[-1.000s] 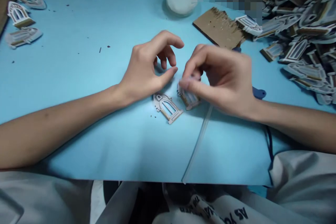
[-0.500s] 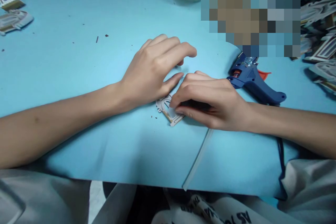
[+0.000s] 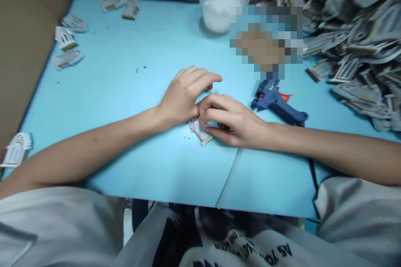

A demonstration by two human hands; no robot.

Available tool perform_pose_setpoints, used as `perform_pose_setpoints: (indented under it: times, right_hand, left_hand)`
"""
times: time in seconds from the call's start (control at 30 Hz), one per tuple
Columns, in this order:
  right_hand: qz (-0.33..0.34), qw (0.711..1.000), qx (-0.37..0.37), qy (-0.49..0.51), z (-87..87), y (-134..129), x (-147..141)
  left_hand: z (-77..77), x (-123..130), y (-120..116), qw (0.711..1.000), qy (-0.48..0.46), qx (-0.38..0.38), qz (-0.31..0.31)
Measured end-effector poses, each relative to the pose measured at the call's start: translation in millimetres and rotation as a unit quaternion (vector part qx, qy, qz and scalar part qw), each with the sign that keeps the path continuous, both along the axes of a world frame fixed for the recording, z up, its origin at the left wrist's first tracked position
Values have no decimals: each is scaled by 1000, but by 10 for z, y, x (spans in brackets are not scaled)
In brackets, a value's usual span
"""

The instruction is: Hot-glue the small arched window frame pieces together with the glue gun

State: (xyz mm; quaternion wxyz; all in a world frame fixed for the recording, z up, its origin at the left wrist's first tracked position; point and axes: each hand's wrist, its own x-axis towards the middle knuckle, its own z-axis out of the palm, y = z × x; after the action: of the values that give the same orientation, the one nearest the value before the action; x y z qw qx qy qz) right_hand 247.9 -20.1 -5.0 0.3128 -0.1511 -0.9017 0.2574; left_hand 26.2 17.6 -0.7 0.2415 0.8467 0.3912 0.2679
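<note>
The arched window piece (image 3: 201,135) lies flat on the blue counter (image 3: 106,75), midway along the near edge and a little in from it. Its long axis runs on a slant: the arched top points toward the far left corner, and the straight base faces the near edge and the right. The right hand (image 3: 233,123) reaches over it from the right, index finger and thumb bent close together at its surface and covering part of it; whether they pinch it or only press on it cannot be told. The left hand (image 3: 184,91) is palm down just beyond the arched top, its fingers loosely spread and curved, the thumb hidden behind the right hand.

A clear stick (image 3: 230,179) runs from beneath the right hand to the near edge. Beyond the right forearm lies a blue glue gun (image 3: 278,106), handle toward the right and the near edge. A tub (image 3: 224,4) of white material stands by the far edge. A large heap of similar pieces (image 3: 354,37) covers the far right corner. 2 loose pieces (image 3: 130,7) lie near the far left corner, 3 pieces (image 3: 68,59) along the left edge, and 1 piece (image 3: 17,150) near the near left corner.
</note>
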Motion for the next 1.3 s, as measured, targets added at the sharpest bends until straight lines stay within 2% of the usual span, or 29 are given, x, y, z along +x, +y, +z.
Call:
perform_pose_setpoints:
  times: [0.1, 0.3, 0.5, 0.63, 0.73, 0.87, 0.93, 1.0, 1.07, 1.13, 1.3]
  right_hand:
    - [-3, 1000, -16, 4, -39, 23, -17]
    - [-5, 999, -24, 21, -164, 51, -74]
    - [-4, 1000, -14, -5, -240, 87, -77]
    - [6, 1000, -11, -23, -248, 81, -101]
    - [10, 1000, -11, -25, -262, 67, -128]
    - [18, 999, -16, -24, -288, 60, -149]
    - [22, 999, -19, -25, -296, 62, -157]
    - [23, 999, -20, -26, -297, 64, -167]
    - [24, 999, -17, -28, -294, 66, -181]
    - [24, 999, -15, -31, -290, 64, -193]
    - [26, 999, -16, -32, -278, 53, -199]
  left_hand:
    - [-63, -9, 23, 999, 25, 26, 8]
    - [-127, -23, 86, 999, -34, 4, 38]
    - [-149, -19, 98, 992, -82, 0, 100]
    - [-130, -57, 126, 985, -80, 0, 152]
    - [-12, -233, 414, 978, -45, 11, 204]
    - [257, -678, 1183, 953, 31, 17, 301]
    - [352, -916, 1558, 944, 80, -3, 319]
    - [389, -1117, 1822, 937, 131, -30, 322]
    - [381, -1260, 1963, 929, 176, -52, 321]
    - [354, -1341, 2009, 924, 211, -68, 310]
    - [339, -1291, 1853, 920, 278, -56, 269]
